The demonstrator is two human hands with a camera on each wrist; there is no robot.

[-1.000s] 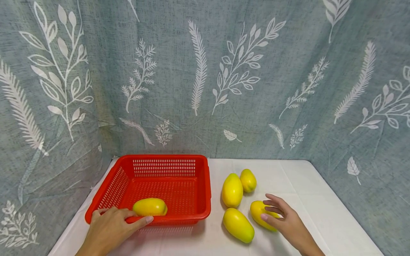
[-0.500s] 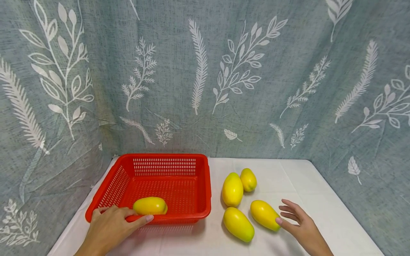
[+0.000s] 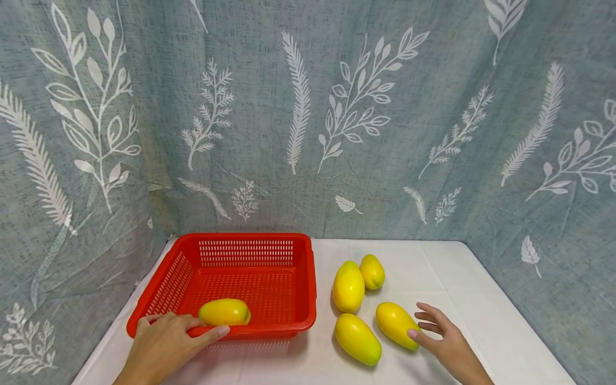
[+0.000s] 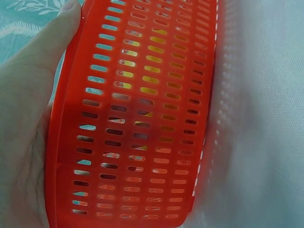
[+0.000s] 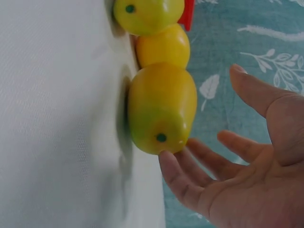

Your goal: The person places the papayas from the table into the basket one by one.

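My left hand (image 3: 166, 339) grips the front rim of a red plastic basket (image 3: 245, 237), thumb along the rim's outside and fingers over it. Inside, a yellow mango (image 3: 224, 312) lies against the front wall. In the left wrist view the slotted basket wall (image 4: 64, 156) fills the middle, with yellow showing through. My right hand (image 3: 449, 342) is beside the rightmost mango (image 3: 395, 323), fingers spread and slightly bent, holding nothing. From the right wrist, the open palm (image 5: 251, 185) faces that mango (image 5: 162, 104), fingertips right at its green-dotted end.
Between basket and right hand, more mangoes lie on the white tablecloth (image 3: 269, 369): one in front (image 3: 357, 339), one behind (image 3: 348, 287), and a smaller one (image 3: 372, 271) at the back. A grey-green leaf-patterned curtain (image 3: 308, 203) encloses the table's back and sides.
My right hand has drawn back from over the rightmost mango to its right side, then shifted slightly left again. My left hand and the basket have stayed put.
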